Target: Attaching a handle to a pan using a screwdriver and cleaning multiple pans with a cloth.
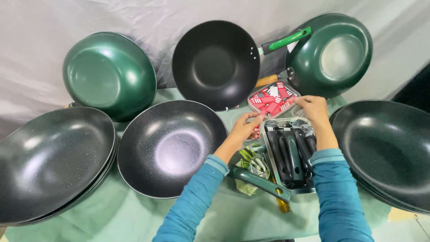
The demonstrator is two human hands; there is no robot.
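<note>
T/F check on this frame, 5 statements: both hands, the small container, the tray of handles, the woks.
1. Both hands reach the clear container of red-and-white pieces. True: left hand, right hand.
2. The metal tray holds spoons. False: dark pan handles.
3. Every wok lies hollow side up. False: the green wok at back left shows its underside.
4. The sleeves are blue. True.
5. The table cover is red. False: pale green.
</note>
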